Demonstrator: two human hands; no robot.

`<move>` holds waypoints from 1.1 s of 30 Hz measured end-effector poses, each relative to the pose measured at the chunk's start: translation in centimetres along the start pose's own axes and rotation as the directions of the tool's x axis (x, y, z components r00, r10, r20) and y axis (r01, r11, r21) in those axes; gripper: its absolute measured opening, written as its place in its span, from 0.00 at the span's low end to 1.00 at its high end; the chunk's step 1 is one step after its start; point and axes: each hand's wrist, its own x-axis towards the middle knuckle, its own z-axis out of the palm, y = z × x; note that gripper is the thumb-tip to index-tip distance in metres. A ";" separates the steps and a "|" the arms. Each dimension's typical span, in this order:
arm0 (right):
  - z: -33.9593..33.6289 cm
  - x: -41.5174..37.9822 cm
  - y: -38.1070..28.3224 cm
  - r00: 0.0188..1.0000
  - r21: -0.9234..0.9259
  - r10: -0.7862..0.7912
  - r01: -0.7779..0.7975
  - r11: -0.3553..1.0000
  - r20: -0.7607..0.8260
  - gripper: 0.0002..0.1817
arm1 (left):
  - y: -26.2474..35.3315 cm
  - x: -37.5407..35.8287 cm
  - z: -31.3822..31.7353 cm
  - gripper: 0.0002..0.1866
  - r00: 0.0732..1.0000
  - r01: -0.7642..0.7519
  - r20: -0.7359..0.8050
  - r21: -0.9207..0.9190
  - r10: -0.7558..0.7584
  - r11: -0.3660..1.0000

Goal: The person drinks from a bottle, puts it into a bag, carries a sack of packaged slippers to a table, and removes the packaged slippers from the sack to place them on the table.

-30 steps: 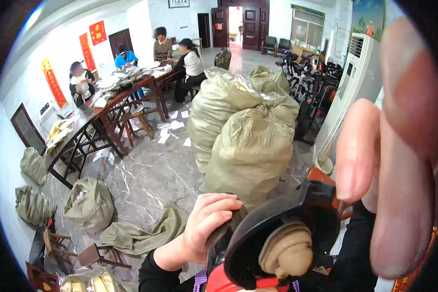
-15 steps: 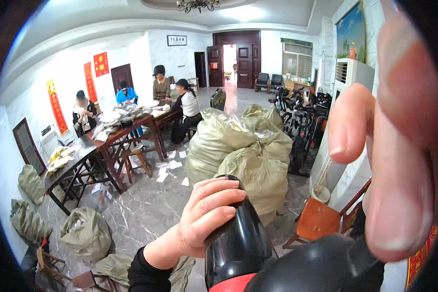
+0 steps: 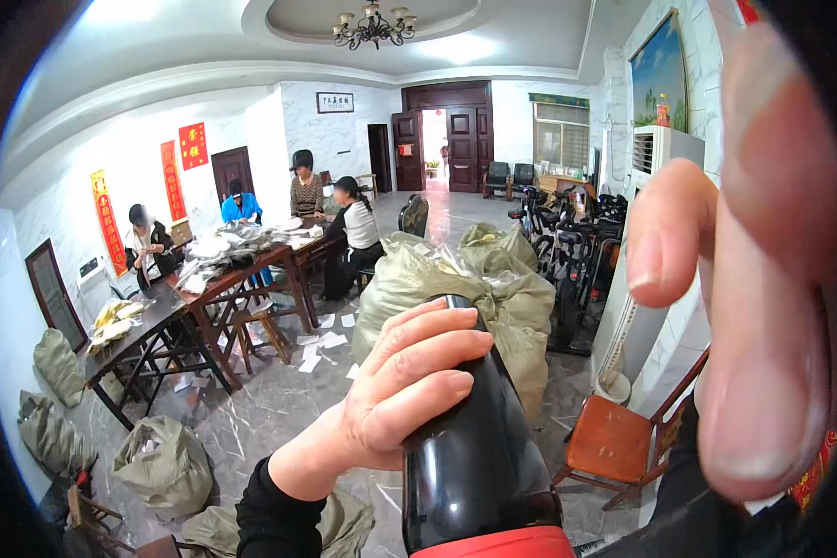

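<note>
One flask, by the look of it (image 3: pixel 479 470): black, glossy, tapering towards its far end, red band (image 3: pixel 502 544) at the near end. Location: near, right of centre, tilted, before large sacks (image 3: pixel 516 321).

Left hand (image 3: pixel 400 395): grip clasped about the narrower part, fingers across the top. Right hand (image 3: pixel 763 279): near right, well apart from the black body; I cannot tell whether its grip holds anything.

Handling, as judged: stiff shell, slick finish, liable to slide in dry fingers; weight uncertain, probably modest; dents or scratches likelier than breakage. Best hold: wrapped round the narrower part, second palm supporting beside the band.
</note>
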 end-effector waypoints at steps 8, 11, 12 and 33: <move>-0.3 -0.2 0.3 1.000 -0.007 -0.009 0.009 1.000 -0.013 0.42 | -0.9 1.0 0.1 0.24 0.998 -0.055 0.007 -0.012 0.055 0.998; 0.1 0.0 0.2 1.000 -0.011 -0.006 0.006 1.000 -0.014 0.42 | -1.1 1.4 -0.1 0.25 0.997 -0.074 -0.005 -0.010 0.074 0.997; 0.0 0.0 0.3 1.000 -0.013 -0.008 0.008 1.000 -0.016 0.42 | -1.1 1.5 -0.1 0.25 0.997 -0.080 -0.006 -0.008 0.080 0.997; 0.4 0.2 0.4 0.999 0.010 -0.024 0.024 1.000 -0.040 0.41 | -0.4 2.1 -1.2 0.26 1.000 0.017 -0.002 -0.009 -0.017 1.000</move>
